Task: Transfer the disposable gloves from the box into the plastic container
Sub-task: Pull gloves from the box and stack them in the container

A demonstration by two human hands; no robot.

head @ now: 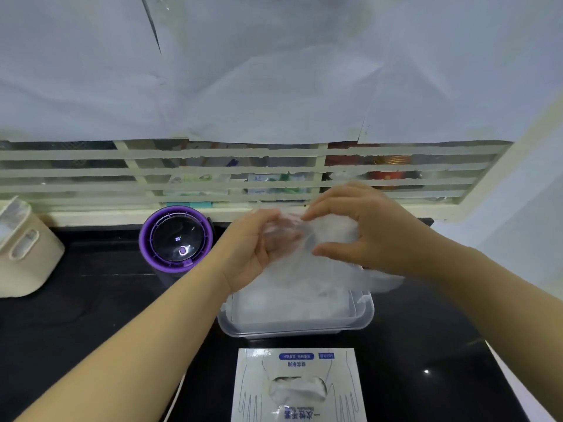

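Black counter [91,300], container [292,332] full of gloves [292,303]

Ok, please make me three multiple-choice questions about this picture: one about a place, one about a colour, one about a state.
1. Where does the glove box lie, relative to the plastic container?
A. Behind it, by the window
B. In front of it, nearer the person
C. On top of it

2. What colour is the rim of the round device?
A. Red
B. Green
C. Purple

3. What are the left hand and the right hand doing?
A. Both hold a bundle of clear gloves above the container
B. Both rest flat on the counter
C. One closes the box

Answers:
1. B, as the box sits at the bottom edge of the picture, below the container.
2. C, as a purple ring surrounds its black face.
3. A, as the fingers of both hands curl round the gloves over the container.
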